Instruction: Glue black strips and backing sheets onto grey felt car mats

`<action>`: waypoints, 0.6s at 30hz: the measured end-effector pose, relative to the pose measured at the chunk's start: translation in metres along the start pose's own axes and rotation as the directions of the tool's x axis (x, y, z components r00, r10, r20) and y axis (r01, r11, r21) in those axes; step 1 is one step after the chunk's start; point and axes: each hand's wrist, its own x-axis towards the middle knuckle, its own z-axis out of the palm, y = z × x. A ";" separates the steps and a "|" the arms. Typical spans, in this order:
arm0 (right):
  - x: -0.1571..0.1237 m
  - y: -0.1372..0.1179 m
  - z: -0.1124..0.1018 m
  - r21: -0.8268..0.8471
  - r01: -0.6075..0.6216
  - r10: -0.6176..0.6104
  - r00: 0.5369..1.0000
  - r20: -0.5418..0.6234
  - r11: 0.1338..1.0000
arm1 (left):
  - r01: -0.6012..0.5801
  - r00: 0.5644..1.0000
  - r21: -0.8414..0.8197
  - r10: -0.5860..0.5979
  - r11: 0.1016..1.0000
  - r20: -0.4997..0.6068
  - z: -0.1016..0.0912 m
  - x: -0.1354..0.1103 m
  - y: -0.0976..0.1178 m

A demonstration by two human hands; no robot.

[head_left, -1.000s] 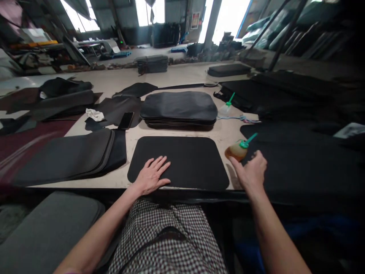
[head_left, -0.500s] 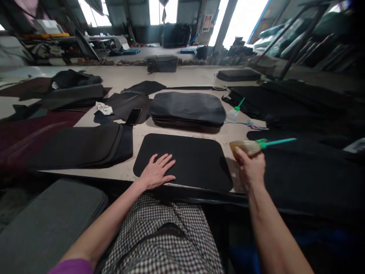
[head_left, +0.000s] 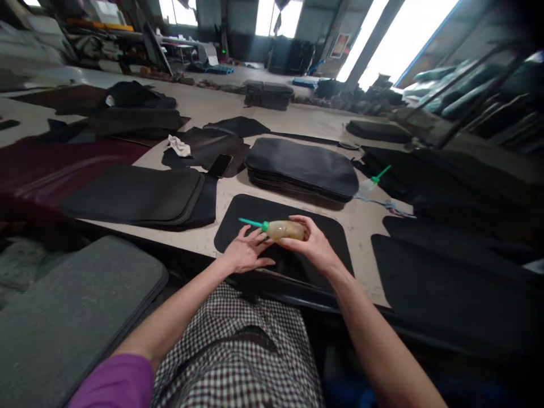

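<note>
A black sheet with rounded corners [head_left: 238, 212] lies flat at the table's front edge. My left hand [head_left: 246, 252] rests on its left part, fingers spread, holding nothing. In my right hand [head_left: 312, 245] is a squeeze bottle [head_left: 285, 230] with yellowish contents and a green nozzle. The bottle lies sideways above the sheet, its nozzle pointing left over my left fingers. Just behind the sheet stands a stack of similar black pieces [head_left: 301, 167].
A second squeeze bottle [head_left: 372, 184] stands right of the stack. Dark sheets [head_left: 140, 195] lie at the left, near a phone [head_left: 220, 166] and a crumpled white cloth [head_left: 179, 145]. More black material [head_left: 442, 272] covers the right side. A grey stack [head_left: 85, 311] sits lower left.
My right hand has brought the bottle from the right to over the sheet, and its nozzle now points left instead of right. My left hand stays on the sheet. The view has turned somewhat.
</note>
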 end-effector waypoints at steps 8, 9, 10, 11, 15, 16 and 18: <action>0.023 0.002 0.039 0.049 0.032 -0.036 0.996 0.077 0.998 | 0.097 0.992 -0.162 -0.082 0.982 0.096 0.000 -0.002 0.001; 0.026 0.000 0.042 0.003 0.052 -0.052 0.994 0.093 0.999 | 0.115 0.988 -0.173 -0.095 0.978 0.121 0.001 -0.002 0.001; 0.028 -0.001 0.045 -0.066 0.076 -0.069 0.992 0.101 0.995 | 0.134 0.983 -0.180 -0.108 0.975 0.150 0.001 -0.002 0.001; 0.030 -0.003 0.047 -0.156 0.100 -0.084 0.991 0.106 0.983 | 0.155 0.977 -0.184 -0.122 0.971 0.177 0.003 -0.002 0.001; 0.034 -0.009 0.056 -0.489 0.184 -0.117 0.979 0.165 0.852 | 0.179 0.967 -0.187 -0.137 0.966 0.216 0.009 -0.001 0.000; 0.034 -0.010 0.058 -0.518 0.202 -0.123 0.975 0.184 0.831 | 0.174 0.968 -0.185 -0.133 0.967 0.214 0.010 -0.001 -0.001; 0.035 -0.010 0.060 -0.530 0.223 -0.140 0.971 0.193 0.818 | 0.169 0.967 -0.180 -0.127 0.969 0.223 0.009 0.000 -0.001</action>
